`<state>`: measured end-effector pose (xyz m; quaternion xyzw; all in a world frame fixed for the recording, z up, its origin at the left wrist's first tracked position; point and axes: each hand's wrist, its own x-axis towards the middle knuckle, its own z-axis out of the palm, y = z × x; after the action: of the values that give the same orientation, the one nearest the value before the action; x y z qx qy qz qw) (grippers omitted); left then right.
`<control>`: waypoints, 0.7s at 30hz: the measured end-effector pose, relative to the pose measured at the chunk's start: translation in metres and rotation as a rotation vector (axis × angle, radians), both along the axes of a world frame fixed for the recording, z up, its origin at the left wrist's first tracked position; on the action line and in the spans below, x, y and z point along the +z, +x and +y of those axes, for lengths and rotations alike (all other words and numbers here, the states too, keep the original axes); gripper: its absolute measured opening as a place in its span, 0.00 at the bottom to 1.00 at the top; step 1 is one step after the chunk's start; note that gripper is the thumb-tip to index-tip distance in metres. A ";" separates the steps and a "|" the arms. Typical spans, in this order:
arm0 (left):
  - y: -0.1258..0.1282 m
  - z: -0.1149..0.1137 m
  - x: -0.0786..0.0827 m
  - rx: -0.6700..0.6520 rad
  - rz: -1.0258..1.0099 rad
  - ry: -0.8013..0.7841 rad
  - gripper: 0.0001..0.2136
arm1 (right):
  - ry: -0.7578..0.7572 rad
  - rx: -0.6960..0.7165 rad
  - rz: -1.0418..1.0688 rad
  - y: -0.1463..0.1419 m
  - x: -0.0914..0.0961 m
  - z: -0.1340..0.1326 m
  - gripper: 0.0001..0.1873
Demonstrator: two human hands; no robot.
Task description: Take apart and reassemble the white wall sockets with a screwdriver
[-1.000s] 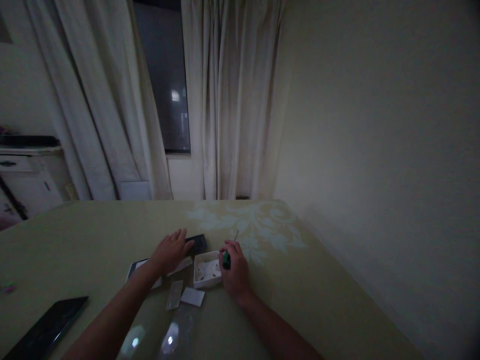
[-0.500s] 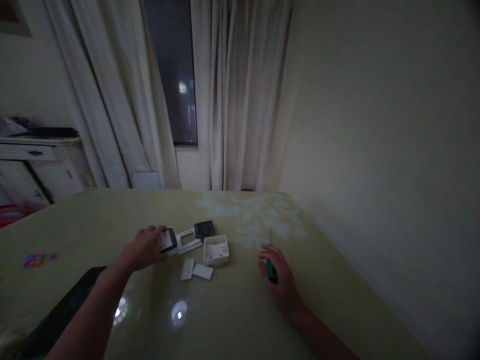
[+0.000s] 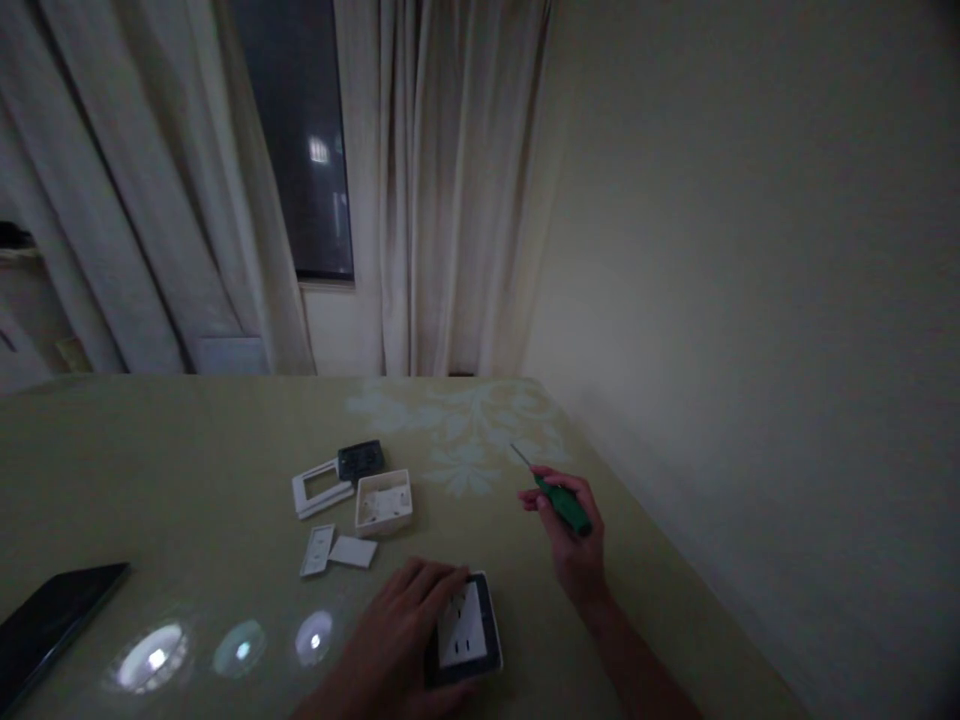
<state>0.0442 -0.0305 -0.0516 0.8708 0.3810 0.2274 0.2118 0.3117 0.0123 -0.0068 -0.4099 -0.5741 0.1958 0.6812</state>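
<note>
My left hand (image 3: 409, 640) is closed around a wall socket (image 3: 465, 628) with a white slotted face and a dark border, low over the near part of the table. In my right hand (image 3: 571, 530) is a screwdriver (image 3: 566, 504) with a green handle, its thin shaft pointing up and to the left. Beyond the socket stands an open white mounting box (image 3: 385, 503). Two small white cover plates (image 3: 318, 550) lie in front of that box. Behind it are a white frame (image 3: 321, 487) and a dark rectangular module (image 3: 361, 459).
A flat black object (image 3: 56, 620) lies on the table's left side. The greenish table (image 3: 225, 430) reflects several lights and has a pale floral pattern. Curtains (image 3: 450, 200) and a dark window (image 3: 300, 140) are behind it, with a wall (image 3: 735, 300) on the right.
My left hand has carried the socket from beside the white frame toward me and to the right. The screwdriver has tilted from upright to leftward. The view has turned right.
</note>
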 end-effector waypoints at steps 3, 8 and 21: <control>-0.012 -0.001 -0.029 0.008 -0.014 -0.023 0.58 | -0.025 0.014 0.046 0.001 0.010 -0.007 0.18; -0.021 -0.006 -0.040 0.093 -0.103 -0.021 0.55 | -0.023 0.056 0.160 -0.011 0.023 -0.023 0.35; -0.022 -0.003 -0.039 0.042 -0.141 -0.066 0.48 | -0.070 0.190 -0.006 -0.023 0.015 -0.041 0.32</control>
<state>0.0223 -0.0333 -0.0902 0.8370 0.3907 0.2796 0.2619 0.2883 -0.0283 0.0079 -0.3780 -0.6051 0.2782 0.6431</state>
